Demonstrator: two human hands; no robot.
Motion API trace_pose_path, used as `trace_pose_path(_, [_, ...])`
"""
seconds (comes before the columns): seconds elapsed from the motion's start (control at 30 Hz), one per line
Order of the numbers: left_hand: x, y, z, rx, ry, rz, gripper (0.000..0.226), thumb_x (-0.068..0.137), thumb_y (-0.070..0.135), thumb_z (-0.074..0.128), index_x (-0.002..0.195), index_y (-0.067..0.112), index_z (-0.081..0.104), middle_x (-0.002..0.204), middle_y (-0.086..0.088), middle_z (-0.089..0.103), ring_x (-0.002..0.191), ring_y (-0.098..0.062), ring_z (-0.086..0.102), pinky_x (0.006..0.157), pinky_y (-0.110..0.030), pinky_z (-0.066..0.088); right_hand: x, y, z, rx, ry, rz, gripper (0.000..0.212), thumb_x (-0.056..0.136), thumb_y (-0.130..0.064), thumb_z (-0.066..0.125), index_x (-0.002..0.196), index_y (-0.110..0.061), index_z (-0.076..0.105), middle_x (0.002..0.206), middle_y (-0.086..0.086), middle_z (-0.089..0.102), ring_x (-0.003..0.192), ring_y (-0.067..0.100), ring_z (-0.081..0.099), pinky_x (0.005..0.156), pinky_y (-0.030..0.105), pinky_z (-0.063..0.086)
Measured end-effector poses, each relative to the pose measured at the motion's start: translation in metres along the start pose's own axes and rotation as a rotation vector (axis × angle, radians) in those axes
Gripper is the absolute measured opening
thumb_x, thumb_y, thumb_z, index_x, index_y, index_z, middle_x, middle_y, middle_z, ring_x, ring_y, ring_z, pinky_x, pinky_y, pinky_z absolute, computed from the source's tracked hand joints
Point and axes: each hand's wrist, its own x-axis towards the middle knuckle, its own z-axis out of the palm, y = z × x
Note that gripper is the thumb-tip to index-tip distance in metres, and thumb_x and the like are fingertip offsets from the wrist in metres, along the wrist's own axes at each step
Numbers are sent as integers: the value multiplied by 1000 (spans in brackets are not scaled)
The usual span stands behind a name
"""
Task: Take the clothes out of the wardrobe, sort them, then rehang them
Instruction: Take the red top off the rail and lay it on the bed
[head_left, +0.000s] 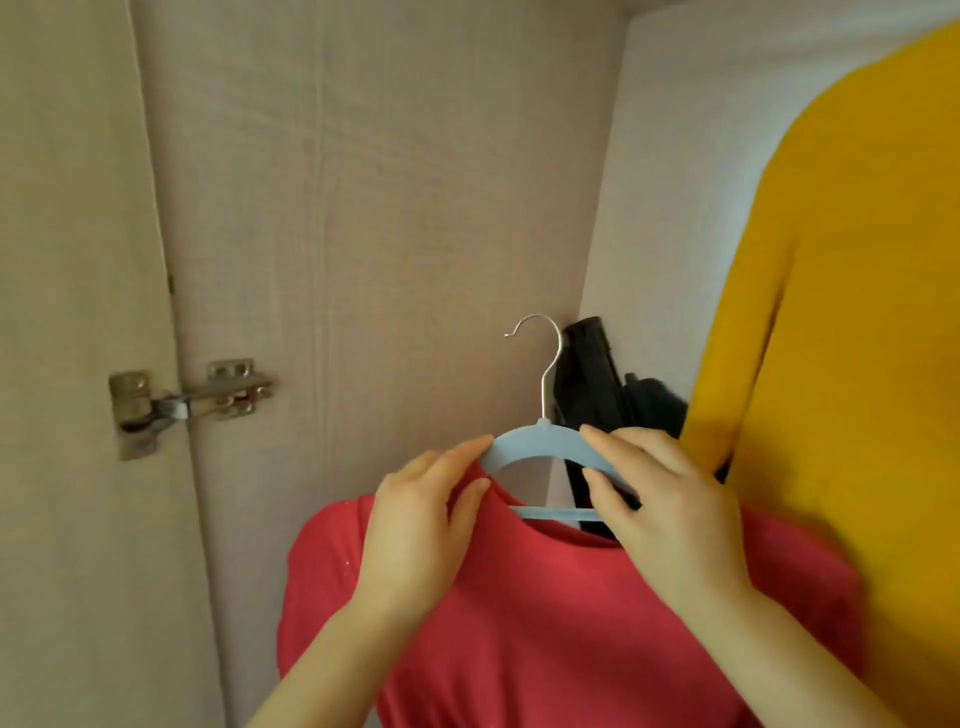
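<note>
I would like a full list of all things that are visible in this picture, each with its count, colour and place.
shirt: one, red, low centre, on the hanger
hanger: one, light blue with a metal hook, centre, partly inside the shirt's neck
garment: one, yellow, hanging at the right edge
dark items: count unclear, black, behind the hanger
hinge: one, metal, left, joining door and wardrobe wall
door: one, beige, left edge
wardrobe wall: one, beige-grey, behind everything
left hand: pinches the hanger's left arm
right hand: grips the hanger's right arm
</note>
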Motion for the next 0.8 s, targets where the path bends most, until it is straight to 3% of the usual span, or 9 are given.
trace_pose_path(0.13, [-55,-28,-30,120,13,-119,32,80,20,59,112,17,66,97,0,71,94,-9,55,80,-10,37,-37,-36,39,211,-92,46,32,79,-27,55,107,-19,70,96,-5,67,89,7,57,72,21,47])
trace_pose_path(0.23, [-99,-42,-61,220,50,-228,34,82,29,52,110,17,67,91,0,71,89,-11,55,76,-14,39,-60,-73,64,348,-137,13,32,79,-27,54,103,-18,72,92,-2,67,86,9,56,70,22,45])
trace_pose_path(0.33, [-146,-50,-98,324,100,-353,31,80,22,59,110,17,67,91,0,71,88,-10,55,75,-14,40,-80,-118,82,499,-192,-40,31,79,-27,53,103,-18,71,92,-1,67,84,11,55,70,24,43])
trace_pose_path(0.43, [-194,-51,-140,432,150,-460,33,78,18,62,111,21,65,91,2,70,87,-9,55,76,-14,40,-100,-171,92,659,-242,-91,30,80,-26,54,103,-17,71,94,-5,65,85,11,55,70,23,42])
trace_pose_path(0.63, [-277,-39,-233,678,279,-606,33,83,35,48,116,34,53,91,19,59,86,-4,53,78,-17,39,-131,-288,93,968,-343,-192,29,81,-26,56,104,-15,70,93,-1,67,85,11,56,71,22,43])
trace_pose_path(0.8, [-341,-30,-316,829,425,-716,32,84,37,48,115,36,54,93,22,60,85,-3,54,77,-20,44,-147,-399,81,1144,-447,-277,31,74,-20,67,105,-18,69,94,-5,66,80,10,58,65,22,46])
